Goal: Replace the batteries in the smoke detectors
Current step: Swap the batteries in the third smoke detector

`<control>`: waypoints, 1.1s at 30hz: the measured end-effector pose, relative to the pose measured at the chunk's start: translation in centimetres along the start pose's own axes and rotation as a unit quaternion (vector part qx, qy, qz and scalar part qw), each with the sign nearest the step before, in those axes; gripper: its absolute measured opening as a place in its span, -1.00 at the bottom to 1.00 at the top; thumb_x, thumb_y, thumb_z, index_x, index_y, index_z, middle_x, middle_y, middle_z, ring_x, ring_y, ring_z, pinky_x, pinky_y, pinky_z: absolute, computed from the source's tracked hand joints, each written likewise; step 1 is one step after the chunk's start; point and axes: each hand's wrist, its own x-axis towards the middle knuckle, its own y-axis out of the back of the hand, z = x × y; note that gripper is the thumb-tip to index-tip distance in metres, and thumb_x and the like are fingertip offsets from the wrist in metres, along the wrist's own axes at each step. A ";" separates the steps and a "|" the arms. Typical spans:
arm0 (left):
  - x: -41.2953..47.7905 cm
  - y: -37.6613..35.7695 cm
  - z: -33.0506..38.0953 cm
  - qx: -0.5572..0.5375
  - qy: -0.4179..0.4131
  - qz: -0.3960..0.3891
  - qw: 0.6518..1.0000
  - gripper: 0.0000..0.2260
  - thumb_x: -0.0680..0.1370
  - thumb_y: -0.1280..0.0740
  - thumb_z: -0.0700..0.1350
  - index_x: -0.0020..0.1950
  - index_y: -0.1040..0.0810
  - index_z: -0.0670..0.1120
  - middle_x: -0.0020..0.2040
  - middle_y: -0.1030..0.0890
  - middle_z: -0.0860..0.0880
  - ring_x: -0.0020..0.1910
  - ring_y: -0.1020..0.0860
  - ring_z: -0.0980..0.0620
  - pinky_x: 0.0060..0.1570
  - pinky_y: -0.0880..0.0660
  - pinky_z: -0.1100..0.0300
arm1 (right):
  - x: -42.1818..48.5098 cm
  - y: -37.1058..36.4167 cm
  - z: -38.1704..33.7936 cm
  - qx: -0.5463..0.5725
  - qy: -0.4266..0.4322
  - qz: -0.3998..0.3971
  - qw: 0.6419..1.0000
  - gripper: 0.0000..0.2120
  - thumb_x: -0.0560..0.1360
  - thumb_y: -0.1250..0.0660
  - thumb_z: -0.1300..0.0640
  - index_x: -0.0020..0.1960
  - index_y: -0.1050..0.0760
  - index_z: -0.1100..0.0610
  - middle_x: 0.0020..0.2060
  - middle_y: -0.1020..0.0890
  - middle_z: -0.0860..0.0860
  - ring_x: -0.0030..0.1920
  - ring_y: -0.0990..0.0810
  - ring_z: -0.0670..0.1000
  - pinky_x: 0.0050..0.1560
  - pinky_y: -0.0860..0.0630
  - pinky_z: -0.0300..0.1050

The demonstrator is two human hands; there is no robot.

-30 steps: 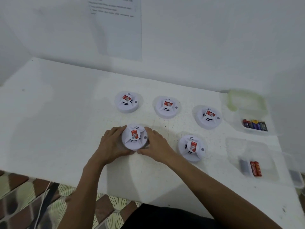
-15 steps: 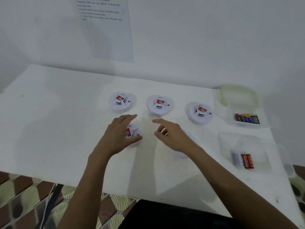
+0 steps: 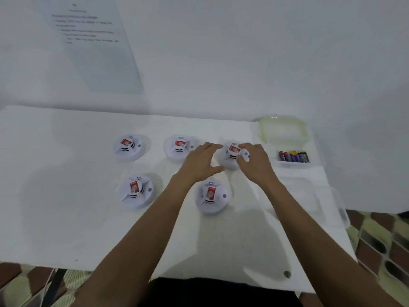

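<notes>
Head view. Step in hand: taking up one unit for opening. Five smoke detectors (image 3: 135, 191) lie face-up on the white bench (image 3: 66, 196), three in the back row and two in the front, each bearing a red label. Both hands are at the back-right detector (image 3: 230, 160). The right hand (image 3: 254, 167) grips its right rim with curled fingers (image 3: 256, 149). The left hand (image 3: 202, 162) has its fingers (image 3: 207, 148) spread and nearly straight at the left rim; whether they touch cannot be told. The detector rests on the bench, or just above it.

The next move likely calls for lifting and turning the unit over, or twisting its base free, to reach the battery bay, with one hand bracing against the other's turn.

The replacement batteries (image 3: 293, 156) lie in one row in a clear tray (image 3: 287, 166) just right of the held unit, about six, though blur bars an exact count. One greenish lid (image 3: 263, 129) sits behind the tray
</notes>
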 end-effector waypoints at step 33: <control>3.7 -0.7 4.9 -0.223 -0.077 0.046 0.971 -0.11 0.22 -0.56 0.07 0.38 -0.12 0.01 0.27 -0.29 0.20 0.22 -0.40 0.12 0.12 -0.49 0.24 | -1.5 5.2 2.5 0.401 -0.031 0.036 0.915 -0.76 0.56 -0.35 0.06 0.22 -0.55 0.02 0.07 -0.63 -0.03 0.05 -0.65 0.00 0.08 -0.63 0.05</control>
